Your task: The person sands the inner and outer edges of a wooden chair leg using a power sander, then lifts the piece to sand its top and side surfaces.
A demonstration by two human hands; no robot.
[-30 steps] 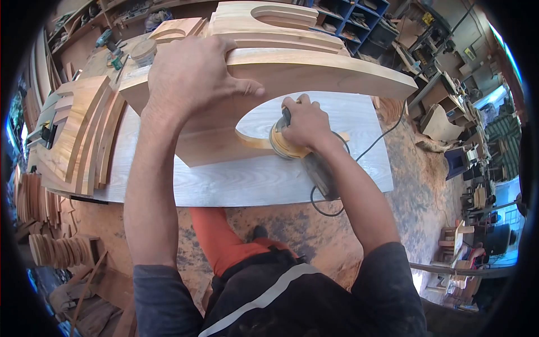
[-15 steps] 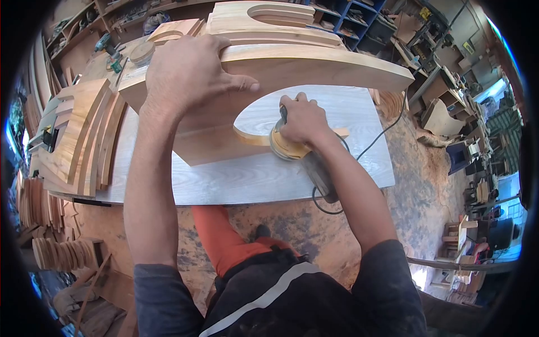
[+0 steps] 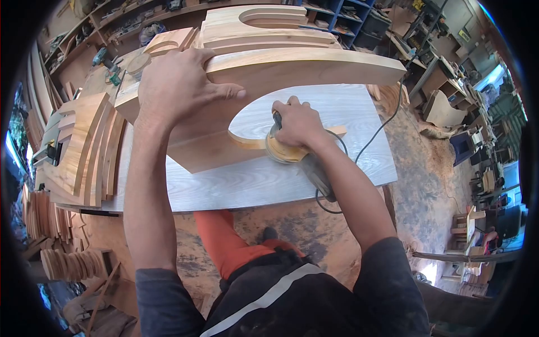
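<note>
A thick U-shaped wooden piece [image 3: 314, 68] stands on edge on the pale wood-grain tabletop [image 3: 241, 188]. My left hand [image 3: 177, 87] is wrapped over its upper left part, thumb on the near face. In my right hand [image 3: 300, 123] is a corded orbital sander [image 3: 285, 150], its round pad inside the curved cut-out, against the lower arm of the piece. My right fingers are closed round the sander's body. Its dark dust bag [image 3: 317, 180] hangs toward me below my wrist. Part of the lower arm is hidden behind the sander and my forearm.
Stacked curved boards [image 3: 84, 149] lie at the table's left, and more cut-out pieces [image 3: 269, 36] at the back. A cordless drill [image 3: 100, 56] lies far left. The sander's cable [image 3: 382, 126] runs off the right side. Sawdust covers the floor [image 3: 418, 191].
The camera view has shifted slightly. My right hand and the sander remain at nearly the same place in the cut-out, and my left hand keeps its hold on the wooden piece.
</note>
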